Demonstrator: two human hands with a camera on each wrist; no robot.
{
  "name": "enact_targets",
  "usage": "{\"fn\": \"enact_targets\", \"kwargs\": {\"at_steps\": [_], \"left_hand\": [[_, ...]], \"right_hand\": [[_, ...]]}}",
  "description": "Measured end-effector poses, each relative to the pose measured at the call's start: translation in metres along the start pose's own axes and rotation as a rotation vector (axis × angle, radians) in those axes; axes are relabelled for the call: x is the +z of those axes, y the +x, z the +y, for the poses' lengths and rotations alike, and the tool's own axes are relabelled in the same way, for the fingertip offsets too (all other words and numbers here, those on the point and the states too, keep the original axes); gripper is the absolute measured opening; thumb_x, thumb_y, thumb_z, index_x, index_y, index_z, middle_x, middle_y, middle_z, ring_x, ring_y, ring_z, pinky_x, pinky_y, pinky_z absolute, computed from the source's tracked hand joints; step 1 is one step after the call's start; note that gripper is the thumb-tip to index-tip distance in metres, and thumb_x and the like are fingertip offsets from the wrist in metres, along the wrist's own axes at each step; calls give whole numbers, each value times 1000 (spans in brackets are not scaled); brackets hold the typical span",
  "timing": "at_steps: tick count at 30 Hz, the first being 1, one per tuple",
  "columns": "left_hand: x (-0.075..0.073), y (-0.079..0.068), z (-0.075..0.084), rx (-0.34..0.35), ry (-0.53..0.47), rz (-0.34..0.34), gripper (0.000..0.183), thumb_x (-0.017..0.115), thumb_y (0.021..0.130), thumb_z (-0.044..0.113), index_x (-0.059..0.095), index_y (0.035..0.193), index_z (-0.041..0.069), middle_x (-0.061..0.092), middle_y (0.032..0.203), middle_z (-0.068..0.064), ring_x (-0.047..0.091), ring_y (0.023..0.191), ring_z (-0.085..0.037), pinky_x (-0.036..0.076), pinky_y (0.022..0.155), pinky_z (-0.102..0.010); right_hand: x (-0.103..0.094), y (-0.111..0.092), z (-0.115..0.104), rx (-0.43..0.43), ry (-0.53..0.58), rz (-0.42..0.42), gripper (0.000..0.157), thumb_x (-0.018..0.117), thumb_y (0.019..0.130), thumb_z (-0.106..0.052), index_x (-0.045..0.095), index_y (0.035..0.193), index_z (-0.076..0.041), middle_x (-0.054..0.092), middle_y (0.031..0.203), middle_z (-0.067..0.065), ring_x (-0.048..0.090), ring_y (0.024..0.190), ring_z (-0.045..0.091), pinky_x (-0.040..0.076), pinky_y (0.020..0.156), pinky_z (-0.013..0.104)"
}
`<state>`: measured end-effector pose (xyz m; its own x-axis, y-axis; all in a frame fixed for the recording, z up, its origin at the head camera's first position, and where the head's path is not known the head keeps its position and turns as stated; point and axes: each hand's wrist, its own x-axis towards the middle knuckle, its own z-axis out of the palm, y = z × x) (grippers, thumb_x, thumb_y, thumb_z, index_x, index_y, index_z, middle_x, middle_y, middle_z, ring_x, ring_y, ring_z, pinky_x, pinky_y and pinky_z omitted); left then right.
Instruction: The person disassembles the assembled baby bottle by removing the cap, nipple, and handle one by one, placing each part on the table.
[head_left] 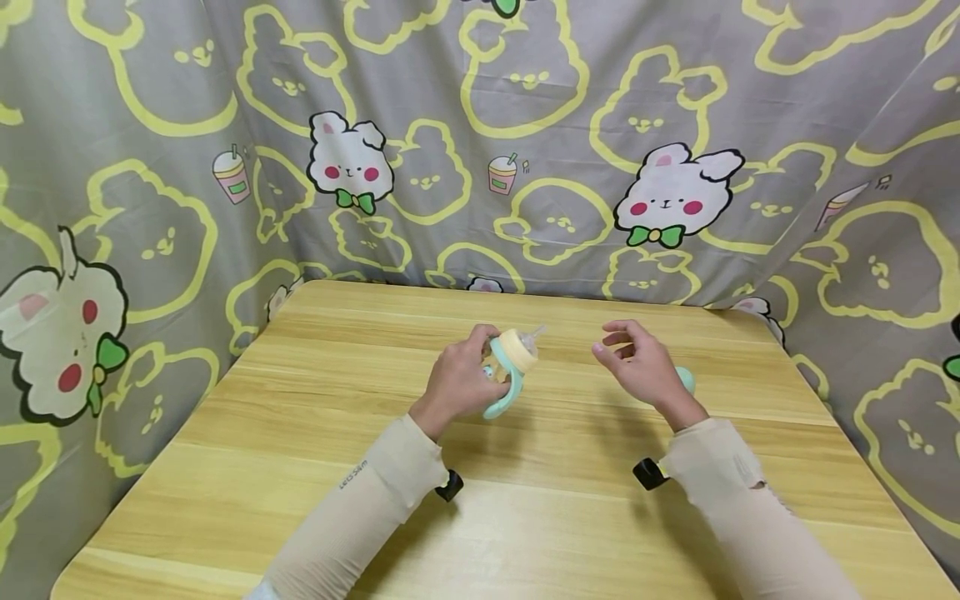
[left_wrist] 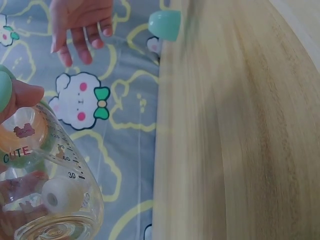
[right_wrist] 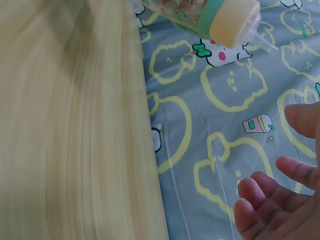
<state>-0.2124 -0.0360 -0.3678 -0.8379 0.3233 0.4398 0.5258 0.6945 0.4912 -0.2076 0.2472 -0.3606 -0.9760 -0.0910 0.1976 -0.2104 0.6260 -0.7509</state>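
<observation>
My left hand [head_left: 463, 375] grips a clear baby bottle [left_wrist: 65, 200] above the table, tilted so its top points up and to the right. The bottle has a cream collar [head_left: 516, 350], a mint-green ring with a curved handle [head_left: 508, 398], and a clear spout [right_wrist: 262, 41] at the tip. Measuring marks and the word CUTE show on its side in the left wrist view. To the right, my right hand [head_left: 637, 362] hovers apart from the bottle, fingers loosely bent and holding nothing. Partly behind that hand, a mint-green cap [left_wrist: 166, 25] stands on the table.
The wooden table [head_left: 300, 467] has rounded corners. A grey curtain [head_left: 555, 158] with yellow outlines and white rabbits hangs behind it and along both sides. Small black wrist cameras [head_left: 649, 473] are strapped at both sleeves.
</observation>
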Motion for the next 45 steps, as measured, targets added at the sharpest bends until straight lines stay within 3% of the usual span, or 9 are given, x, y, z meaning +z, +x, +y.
{"fn": "enact_targets", "kwargs": {"at_steps": [11, 26, 45], "left_hand": [[2, 0, 1, -6, 12, -18, 62, 82, 71, 29, 51, 120, 6, 65, 86, -9, 49, 53, -13, 43, 52, -28], [6, 1, 4, -10, 32, -23, 61, 81, 72, 30, 52, 119, 5, 64, 89, -6, 51, 54, -10, 45, 54, -27], [10, 3, 9, -47, 16, -58, 61, 82, 70, 30, 53, 118, 5, 68, 96, -9, 65, 76, -20, 51, 62, -32]], "right_hand": [[13, 1, -10, -31, 29, -8, 47, 58, 97, -33, 49, 132, -4, 59, 118, 18, 58, 96, 32, 48, 76, 41], [27, 0, -23, -53, 64, -34, 45, 59, 97, -30, 49, 131, -2, 60, 114, 18, 59, 94, 30, 49, 73, 38], [41, 1, -36, -110, 126, -54, 45, 56, 98, -30, 48, 131, -1, 60, 114, 20, 60, 92, 30, 51, 70, 37]]}}
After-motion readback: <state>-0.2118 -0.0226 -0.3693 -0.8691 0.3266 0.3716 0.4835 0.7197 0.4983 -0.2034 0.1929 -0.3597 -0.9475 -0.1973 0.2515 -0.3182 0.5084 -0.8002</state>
